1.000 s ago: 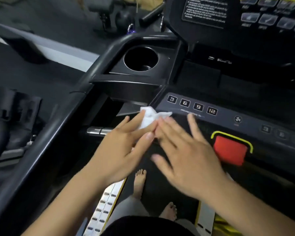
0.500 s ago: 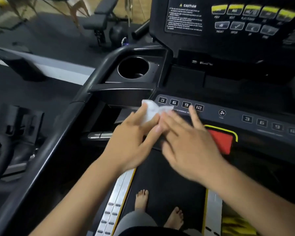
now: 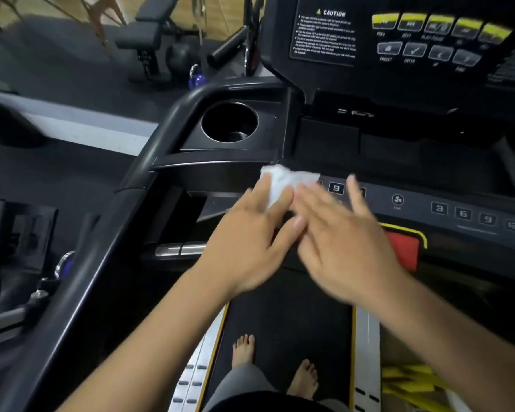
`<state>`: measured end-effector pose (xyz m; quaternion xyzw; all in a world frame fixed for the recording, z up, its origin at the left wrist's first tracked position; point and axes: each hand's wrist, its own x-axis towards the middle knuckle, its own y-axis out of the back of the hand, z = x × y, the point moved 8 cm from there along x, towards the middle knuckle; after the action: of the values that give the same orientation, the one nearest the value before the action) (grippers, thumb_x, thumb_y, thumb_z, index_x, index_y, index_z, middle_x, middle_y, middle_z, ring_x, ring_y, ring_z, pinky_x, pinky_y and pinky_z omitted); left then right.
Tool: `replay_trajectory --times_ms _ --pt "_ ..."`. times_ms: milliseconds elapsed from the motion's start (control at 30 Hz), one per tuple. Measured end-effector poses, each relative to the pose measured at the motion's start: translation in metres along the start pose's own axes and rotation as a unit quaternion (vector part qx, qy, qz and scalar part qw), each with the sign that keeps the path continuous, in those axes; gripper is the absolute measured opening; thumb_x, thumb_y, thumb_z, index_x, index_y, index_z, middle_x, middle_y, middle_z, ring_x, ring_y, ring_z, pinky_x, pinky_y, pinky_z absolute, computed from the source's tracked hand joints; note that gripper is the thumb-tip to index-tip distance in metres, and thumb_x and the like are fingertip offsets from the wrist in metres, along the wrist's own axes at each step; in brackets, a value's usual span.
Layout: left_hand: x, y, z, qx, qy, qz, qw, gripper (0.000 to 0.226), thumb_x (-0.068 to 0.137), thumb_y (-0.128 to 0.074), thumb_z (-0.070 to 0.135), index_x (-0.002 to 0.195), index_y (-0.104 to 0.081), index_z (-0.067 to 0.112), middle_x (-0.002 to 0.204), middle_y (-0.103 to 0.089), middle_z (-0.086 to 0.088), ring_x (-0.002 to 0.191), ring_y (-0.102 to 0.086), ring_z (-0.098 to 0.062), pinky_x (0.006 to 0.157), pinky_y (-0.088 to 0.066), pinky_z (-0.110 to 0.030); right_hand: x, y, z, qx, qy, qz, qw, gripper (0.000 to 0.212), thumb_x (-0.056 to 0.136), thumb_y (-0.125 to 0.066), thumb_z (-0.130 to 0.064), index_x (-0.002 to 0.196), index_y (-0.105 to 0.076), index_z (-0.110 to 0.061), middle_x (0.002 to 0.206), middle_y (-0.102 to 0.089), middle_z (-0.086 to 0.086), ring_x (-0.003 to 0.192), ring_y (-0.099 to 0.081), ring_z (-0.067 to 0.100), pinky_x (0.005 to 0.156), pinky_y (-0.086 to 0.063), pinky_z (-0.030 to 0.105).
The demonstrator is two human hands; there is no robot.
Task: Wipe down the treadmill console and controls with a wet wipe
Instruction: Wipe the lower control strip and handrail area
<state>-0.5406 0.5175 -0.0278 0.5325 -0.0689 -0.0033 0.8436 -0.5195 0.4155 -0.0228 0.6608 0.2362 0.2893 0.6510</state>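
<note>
So you're mid-prep: your left hand pinches the crumpled white wet wipe at its fingertips, and your right hand, fingers spread, tugs its near edge. Just past that grip sits the black numbered button strip; probably flatten the wipe, then swipe.

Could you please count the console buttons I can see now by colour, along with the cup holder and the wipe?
Yellow buttons: 5
Grey buttons: 4
Red button: 1
Cup holder: 1
Wipe: 1
Total: 12
</note>
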Motion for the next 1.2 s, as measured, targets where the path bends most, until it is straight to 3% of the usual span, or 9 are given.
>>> replay_trajectory --times_ms 100,233,367,467,600,700,967,1100,1200 --pt "-0.055 -0.001 -0.008 -0.008 0.025 -0.044 0.999 0.061 0.095 -0.026 0.061 0.146 -0.038 0.029 0.155 -0.032 -0.011 0.126 -0.050 -0.030 0.100 -0.041 -0.032 -0.031 -0.012 -0.034 0.033 0.052 -0.017 0.998 0.059 0.090 -0.036 -0.037 0.143 -0.044 -0.010 0.151 -0.040 0.005 0.143 -0.029 0.018 0.115 -0.015 0.058" --pt "-0.025 -0.005 -0.005 0.032 0.021 -0.048 0.998 0.067 0.092 -0.020 0.066 0.145 -0.037 0.028 0.138 -0.044 -0.011 0.120 -0.048 -0.031 0.100 -0.040 -0.037 -0.013 -0.011 -0.015 -0.004 0.041 -0.016 0.999 0.061 0.089 -0.031 -0.036 0.145 -0.039 -0.011 0.152 -0.038 0.002 0.142 -0.029 0.015 0.114 -0.015 0.061" --pt "0.048 -0.007 0.004 0.025 0.032 -0.009 0.999 0.066 0.095 -0.025 0.060 0.148 -0.033 0.020 0.151 -0.025 -0.021 0.133 -0.034 -0.041 0.113 -0.025 -0.043 0.022 -0.002 0.036 -0.020 -0.047 -0.018 0.999 0.065 0.088 -0.019 -0.031 0.147 -0.033 -0.009 0.153 -0.036 0.004 0.142 -0.029 0.016 0.115 -0.011 0.061" --pt "0.049 -0.010 0.003 0.023 0.032 -0.017 0.999 0.070 0.092 -0.020 0.064 0.151 -0.028 0.026 0.160 -0.011 -0.018 0.142 -0.024 -0.039 0.114 -0.025 -0.042 0.020 0.000 0.033 -0.014 -0.057 -0.009 0.998 0.064 0.089 -0.020 -0.031 0.148 -0.031 -0.009 0.155 -0.032 0.005 0.144 -0.024 0.017 0.117 -0.008 0.057" --pt "-0.030 -0.005 -0.004 0.001 0.020 -0.036 0.999 0.066 0.093 -0.020 0.064 0.149 -0.033 0.031 0.159 -0.019 -0.014 0.127 -0.048 -0.030 0.103 -0.035 -0.031 -0.022 -0.007 -0.021 0.011 0.014 -0.011 1.000 0.062 0.089 -0.032 -0.035 0.143 -0.040 -0.008 0.152 -0.035 0.006 0.143 -0.027 0.019 0.114 -0.019 0.059" --pt "-0.049 -0.009 -0.006 0.023 0.056 -0.082 0.995 0.074 0.089 -0.013 0.069 0.152 -0.024 0.032 0.159 -0.017 -0.017 0.140 -0.033 -0.031 0.112 -0.030 -0.036 -0.036 -0.019 -0.036 0.017 0.048 -0.028 0.998 0.064 0.088 -0.035 -0.037 0.143 -0.038 -0.005 0.155 -0.029 0.007 0.145 -0.022 0.020 0.114 -0.019 0.059" --pt "0.054 -0.012 -0.001 0.023 0.056 -0.019 0.998 0.070 0.092 -0.018 0.062 0.152 -0.025 0.026 0.157 -0.016 -0.021 0.138 -0.028 -0.042 0.109 -0.031 -0.046 0.025 -0.001 0.033 -0.020 -0.061 -0.022 0.998 0.068 0.088 -0.013 -0.032 0.150 -0.026 -0.008 0.158 -0.026 0.004 0.146 -0.019 0.015 0.118 -0.005 0.056" --pt "-0.016 -0.009 -0.003 0.005 0.034 -0.026 0.999 0.067 0.094 -0.019 0.063 0.152 -0.025 0.030 0.159 -0.019 -0.016 0.133 -0.039 -0.036 0.106 -0.036 -0.039 -0.012 -0.007 -0.013 0.014 -0.011 -0.016 1.000 0.064 0.090 -0.027 -0.036 0.147 -0.032 -0.010 0.155 -0.030 0.005 0.145 -0.021 0.017 0.117 -0.012 0.056" --pt "-0.055 -0.014 -0.007 0.012 0.059 -0.065 0.996 0.075 0.091 -0.012 0.070 0.153 -0.020 0.029 0.157 -0.022 -0.020 0.143 -0.028 -0.031 0.114 -0.032 -0.042 -0.034 -0.017 -0.037 0.041 0.036 -0.018 0.998 0.066 0.089 -0.034 -0.037 0.148 -0.032 -0.008 0.156 -0.028 0.004 0.146 -0.020 0.018 0.115 -0.014 0.056"
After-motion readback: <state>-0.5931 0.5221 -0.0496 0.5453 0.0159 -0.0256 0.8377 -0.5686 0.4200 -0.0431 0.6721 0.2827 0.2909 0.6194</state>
